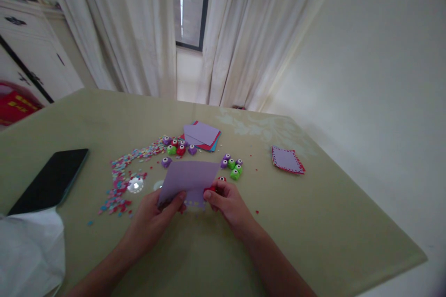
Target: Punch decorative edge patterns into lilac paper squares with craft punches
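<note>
My left hand (155,217) pinches the lower left corner of a lilac paper sheet (190,178) held just above the table. Its lower edge shows a row of small punched holes. My right hand (228,202) grips a small red paper punch (212,189) clamped on the sheet's lower right edge. Small purple and green punches (232,165) lie just beyond my right hand. Another group of punches (177,147) sits behind the sheet.
Coloured paper confetti (121,178) is scattered left of the sheet. A stack of coloured sheets (202,135) lies further back and a punched-edge stack (287,159) to the right. A black phone (52,180) and white cloth (29,250) lie at the left on the green table (313,222).
</note>
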A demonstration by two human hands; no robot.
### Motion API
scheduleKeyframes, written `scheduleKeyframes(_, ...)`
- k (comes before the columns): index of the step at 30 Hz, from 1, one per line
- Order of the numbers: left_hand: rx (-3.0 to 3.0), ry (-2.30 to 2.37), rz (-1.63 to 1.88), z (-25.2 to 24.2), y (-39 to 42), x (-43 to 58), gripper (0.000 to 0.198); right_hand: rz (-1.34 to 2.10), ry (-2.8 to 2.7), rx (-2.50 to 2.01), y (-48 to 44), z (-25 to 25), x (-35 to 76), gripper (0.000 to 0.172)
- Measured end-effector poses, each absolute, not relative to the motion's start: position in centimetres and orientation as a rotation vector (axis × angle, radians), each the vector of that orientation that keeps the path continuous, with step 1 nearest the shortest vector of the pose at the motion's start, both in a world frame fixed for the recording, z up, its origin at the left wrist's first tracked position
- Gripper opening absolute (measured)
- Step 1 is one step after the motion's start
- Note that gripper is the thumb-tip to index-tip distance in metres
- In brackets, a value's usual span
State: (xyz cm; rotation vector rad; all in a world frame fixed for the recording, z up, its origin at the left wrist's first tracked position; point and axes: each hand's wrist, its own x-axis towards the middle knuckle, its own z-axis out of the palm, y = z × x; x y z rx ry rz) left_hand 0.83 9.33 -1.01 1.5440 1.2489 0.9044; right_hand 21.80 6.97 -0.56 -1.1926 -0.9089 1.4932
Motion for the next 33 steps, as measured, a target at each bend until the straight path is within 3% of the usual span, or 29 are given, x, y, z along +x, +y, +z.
scheduleKeyframes(13, 1.431, 1.279, 0.933, -0.99, 9.54, 0.85, 0.035, 1.370, -1.041, -1.260, 6.97, -1.21, 21.77, 0.039)
scheduleKeyframes(33, 1.405, 1.254, 0.895, -0.70, 9.16, 1.15, 0.036, 1.410, -0.940, -1.232, 6.96, -0.38, 21.49, 0.051)
